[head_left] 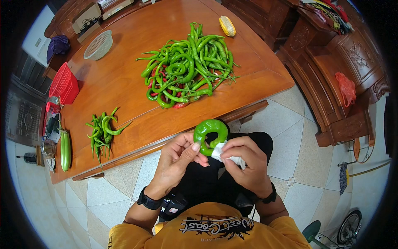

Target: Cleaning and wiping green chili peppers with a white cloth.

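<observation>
Left hand (175,161) grips curled green pepper (200,132) — right hand (252,162) (grasping white wad (217,151)) touches it.

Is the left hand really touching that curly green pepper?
Touching. The head view shows the left hand holding the curly green pepper, its thumb overlapping the pepper's lower left edge.

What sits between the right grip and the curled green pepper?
A white wad, cloth or tissue, can't tell which: in the head view it is between the right grip and the lower right of the curled green pepper.
</observation>
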Demonstrator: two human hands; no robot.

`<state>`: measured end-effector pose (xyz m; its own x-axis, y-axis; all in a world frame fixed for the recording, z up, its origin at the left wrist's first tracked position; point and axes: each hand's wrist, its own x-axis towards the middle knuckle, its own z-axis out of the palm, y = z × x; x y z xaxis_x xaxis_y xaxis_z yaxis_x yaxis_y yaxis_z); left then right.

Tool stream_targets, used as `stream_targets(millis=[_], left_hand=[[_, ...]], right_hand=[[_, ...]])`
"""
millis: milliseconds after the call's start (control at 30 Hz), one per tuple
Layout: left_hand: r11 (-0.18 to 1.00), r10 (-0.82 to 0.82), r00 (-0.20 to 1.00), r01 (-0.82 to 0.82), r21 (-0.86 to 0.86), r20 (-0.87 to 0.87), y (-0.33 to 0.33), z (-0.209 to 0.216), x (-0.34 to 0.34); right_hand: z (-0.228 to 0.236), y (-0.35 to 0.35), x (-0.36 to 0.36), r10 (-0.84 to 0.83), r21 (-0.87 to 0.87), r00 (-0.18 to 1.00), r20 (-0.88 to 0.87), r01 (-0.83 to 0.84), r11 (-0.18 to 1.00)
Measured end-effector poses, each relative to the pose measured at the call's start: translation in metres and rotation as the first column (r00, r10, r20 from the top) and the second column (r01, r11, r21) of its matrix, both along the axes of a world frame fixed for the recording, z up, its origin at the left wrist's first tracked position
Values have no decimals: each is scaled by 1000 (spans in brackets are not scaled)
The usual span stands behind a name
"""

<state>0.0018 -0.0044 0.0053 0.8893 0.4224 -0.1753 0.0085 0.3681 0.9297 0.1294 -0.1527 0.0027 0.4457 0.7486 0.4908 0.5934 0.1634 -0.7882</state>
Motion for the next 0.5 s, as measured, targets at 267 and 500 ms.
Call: stream_targets(millis=[267, 500], left_hand=[[962, -79, 993, 98, -255, 85, 6, 3, -3], [920, -93, 985, 142, -366, 148, 8, 0, -3]], right_hand=[[2, 0, 5, -190, 93, 980, -57, 194, 976], [1, -5, 2, 54, 55, 947, -317, -39, 998]])
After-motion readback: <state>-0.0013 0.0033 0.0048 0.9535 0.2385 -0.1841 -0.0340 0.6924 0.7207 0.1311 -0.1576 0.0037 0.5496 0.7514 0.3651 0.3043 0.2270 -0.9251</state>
